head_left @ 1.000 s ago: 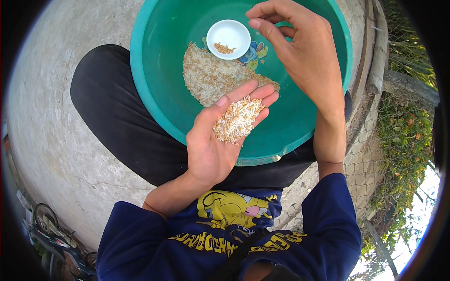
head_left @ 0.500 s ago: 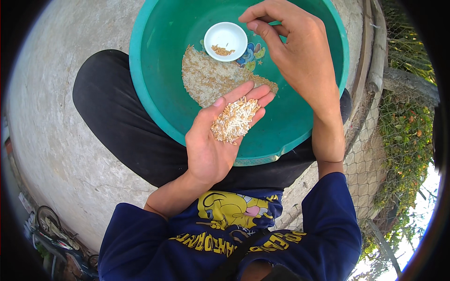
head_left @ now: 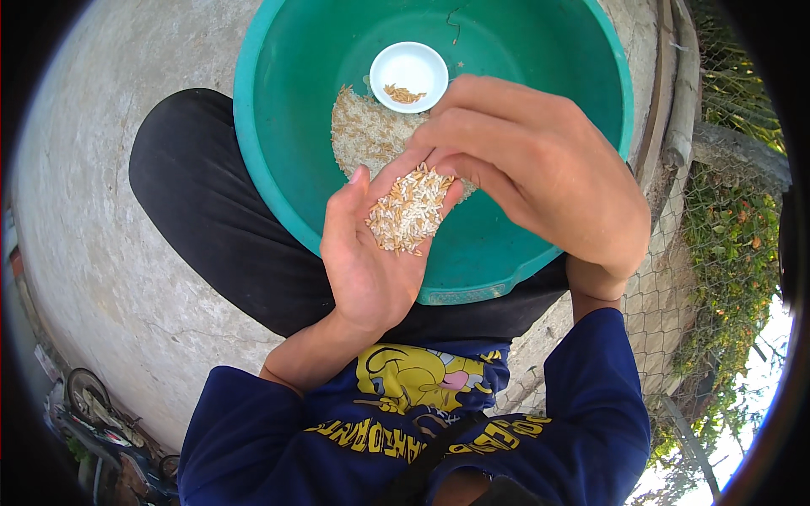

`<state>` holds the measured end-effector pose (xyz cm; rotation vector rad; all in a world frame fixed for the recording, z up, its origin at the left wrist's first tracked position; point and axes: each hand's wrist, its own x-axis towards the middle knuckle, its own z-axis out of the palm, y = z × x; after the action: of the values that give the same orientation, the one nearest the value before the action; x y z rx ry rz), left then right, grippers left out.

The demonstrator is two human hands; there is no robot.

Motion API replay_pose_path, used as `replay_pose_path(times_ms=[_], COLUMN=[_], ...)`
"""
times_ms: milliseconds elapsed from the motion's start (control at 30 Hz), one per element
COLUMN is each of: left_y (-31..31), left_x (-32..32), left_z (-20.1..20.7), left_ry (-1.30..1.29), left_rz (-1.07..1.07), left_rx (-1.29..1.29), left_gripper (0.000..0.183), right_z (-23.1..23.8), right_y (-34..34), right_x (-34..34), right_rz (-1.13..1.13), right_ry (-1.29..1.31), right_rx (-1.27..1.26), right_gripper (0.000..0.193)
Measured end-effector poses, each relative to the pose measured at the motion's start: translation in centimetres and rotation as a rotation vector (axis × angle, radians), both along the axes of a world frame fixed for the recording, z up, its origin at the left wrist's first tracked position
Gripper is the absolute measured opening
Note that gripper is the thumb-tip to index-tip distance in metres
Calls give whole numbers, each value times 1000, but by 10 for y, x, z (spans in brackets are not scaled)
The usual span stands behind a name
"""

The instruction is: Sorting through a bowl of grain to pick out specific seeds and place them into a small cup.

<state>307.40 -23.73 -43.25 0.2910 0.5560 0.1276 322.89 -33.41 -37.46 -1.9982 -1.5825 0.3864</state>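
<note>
The left hand spreads its grip palm up, seemingly to cradle the grains over the near side of the green basin; whether the right hand pinches any, I cannot tell.

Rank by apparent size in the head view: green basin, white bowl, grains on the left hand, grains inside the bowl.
Green basin
White bowl and palm grains on the left hand: too alike to rank
Bowl grains
</note>
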Motion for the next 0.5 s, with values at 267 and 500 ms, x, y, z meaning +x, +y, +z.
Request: replay_pose_path(times_ms=[267, 500], left_y=[3, -1], left_x=[-7, -5], left_z=[-12, -12], left_ry=[-126, -66], left_rz=[-4, -36], left_rx=[-157, -148], left_gripper=[63, 68], right_z=[-2, -17], right_y=[2, 4], right_x=[-20, -22], right_rz=[102, 111], right_ry=[-80, -60], right_rx=[-96, -116], right_gripper=[24, 22])
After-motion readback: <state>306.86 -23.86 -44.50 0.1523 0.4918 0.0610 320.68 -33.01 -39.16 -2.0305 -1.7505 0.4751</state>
